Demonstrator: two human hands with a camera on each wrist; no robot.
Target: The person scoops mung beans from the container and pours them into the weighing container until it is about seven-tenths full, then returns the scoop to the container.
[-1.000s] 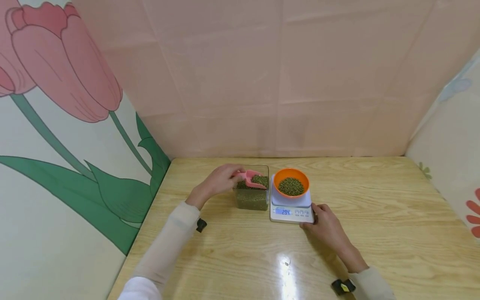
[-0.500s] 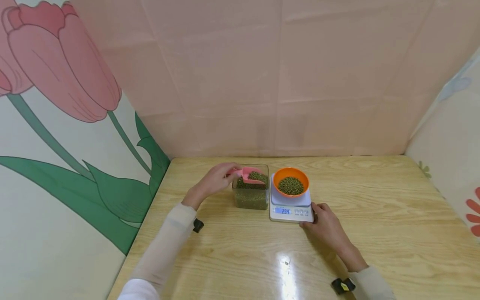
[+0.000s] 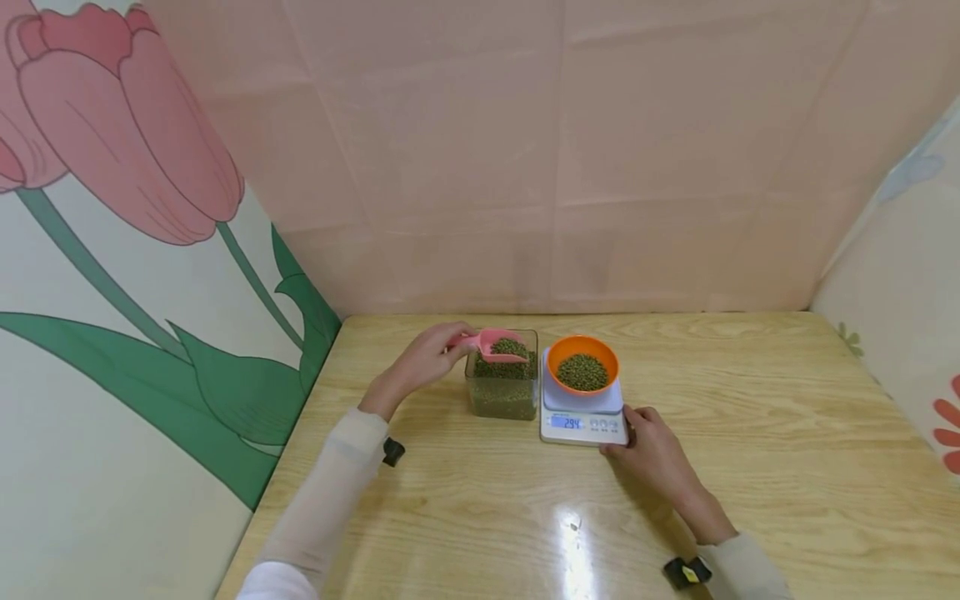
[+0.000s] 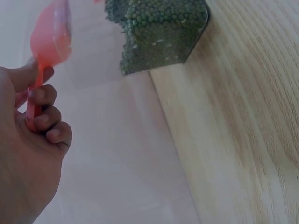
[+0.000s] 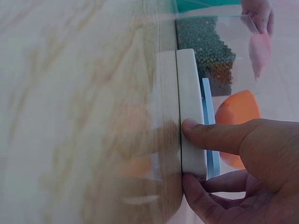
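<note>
The left hand (image 3: 420,358) had its fingers curled round the handle of a pink scoop (image 3: 490,341), mostly hiding it; small green beans (image 3: 510,347) lay in the scoop, over a clear container (image 3: 502,402). The left wrist view cut both scoop and container off. On the bench (image 3: 465,517), the right fingers pinched the scale's (image 3: 557,436) near right corner, the right hand (image 3: 654,460) partly covering the orange bowl (image 5: 239,109) in the right wrist view
</note>
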